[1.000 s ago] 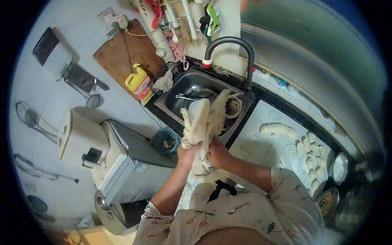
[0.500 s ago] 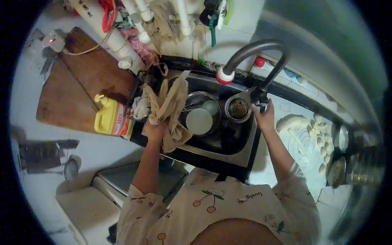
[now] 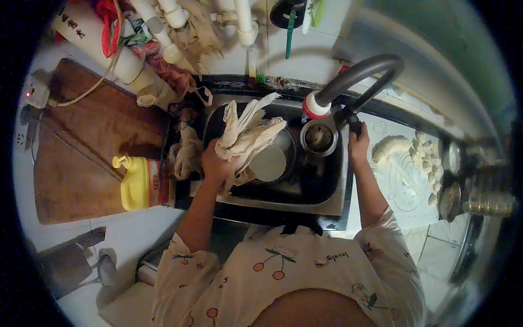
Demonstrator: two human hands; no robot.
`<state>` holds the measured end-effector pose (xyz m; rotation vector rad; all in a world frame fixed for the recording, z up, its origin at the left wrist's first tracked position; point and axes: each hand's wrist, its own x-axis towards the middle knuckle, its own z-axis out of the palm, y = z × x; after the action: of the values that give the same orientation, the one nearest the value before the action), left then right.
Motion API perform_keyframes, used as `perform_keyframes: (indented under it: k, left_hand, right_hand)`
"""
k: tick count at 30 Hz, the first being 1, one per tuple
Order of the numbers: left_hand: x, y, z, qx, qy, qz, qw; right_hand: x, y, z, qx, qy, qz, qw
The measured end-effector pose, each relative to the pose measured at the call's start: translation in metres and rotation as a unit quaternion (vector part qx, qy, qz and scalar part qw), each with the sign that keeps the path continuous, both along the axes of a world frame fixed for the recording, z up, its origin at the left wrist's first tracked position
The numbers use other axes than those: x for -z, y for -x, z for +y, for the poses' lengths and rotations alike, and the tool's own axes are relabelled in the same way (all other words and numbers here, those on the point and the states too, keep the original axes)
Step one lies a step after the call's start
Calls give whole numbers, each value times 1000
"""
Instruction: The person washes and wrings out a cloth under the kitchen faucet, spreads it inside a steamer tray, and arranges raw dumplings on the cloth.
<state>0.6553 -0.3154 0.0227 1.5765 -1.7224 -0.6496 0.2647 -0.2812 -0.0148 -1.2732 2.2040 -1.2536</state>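
Observation:
My left hand (image 3: 218,162) grips a crumpled beige cloth (image 3: 251,131) above the left half of the dark sink (image 3: 313,188). Below and partly behind the cloth sits a round metal pot (image 3: 291,161) with pale discs or bowls (image 3: 268,163) in it. My right hand (image 3: 357,150) has its fingers around the dark lever of the faucet (image 3: 376,62), right of the sink. The white and red spout tip hangs over the sink's back edge, near a round drain strainer (image 3: 318,137). Whether water runs, I cannot tell.
A yellow jug (image 3: 135,185) stands on the left beside a brown board (image 3: 92,141). Another rag (image 3: 188,150) lies at the sink's left edge. On the right, dough (image 3: 393,148) and several small dough pieces (image 3: 427,158) lie on a white mat (image 3: 400,204). Pipes (image 3: 245,22) run behind.
My left hand has moved the cloth slightly right and bunched it over the pot; the grey-white rag beside it now shows. My right hand stays at the faucet lever. The view has shifted.

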Motion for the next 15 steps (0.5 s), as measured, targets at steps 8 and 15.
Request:
perform_keyframes:
  k: [8, 15]
  left_hand:
    - [14, 9, -12, 70, -17, -97, 993]
    - [-11, 50, -13, 234, 35, -165, 958]
  right_hand:
    - [-5, -43, 15, 28, 139, -311, 940]
    - [0, -112, -4, -242, 44, -1, 969]
